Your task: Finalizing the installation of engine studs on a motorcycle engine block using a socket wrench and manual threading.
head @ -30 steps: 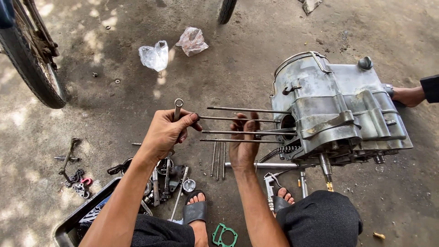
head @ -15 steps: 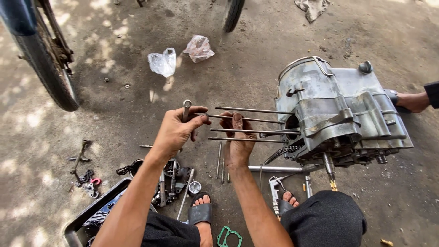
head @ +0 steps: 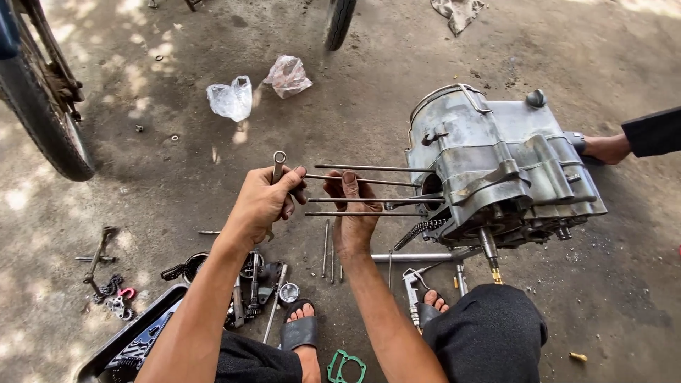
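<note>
Both hands sit a little lower on the long studs than half a second ago, and the view has tipped so the plastic bags lie farther up. Left hand (head: 262,202) has its fingers curled tight around a ring spanner (head: 278,167), whose ring end sticks up at 12 o'clock from the fist, against the ends of the four studs (head: 369,184). Right hand (head: 352,213), just at 3 o'clock of the left, has its fingers wrapped narrowly over the lower studs, thumb laid on top. These studs run level toward 3 o'clock into the grey engine case (head: 496,170), which stands on the concrete floor (head: 177,177). At the case's far side, 3 o'clock, another person's hand (head: 606,147) steadies it. Loose parts and tools (head: 255,284) lie at 6 o'clock of the left hand, a green gasket (head: 345,367) lower down, and a wheel (head: 50,120) at 9 o'clock.
</note>
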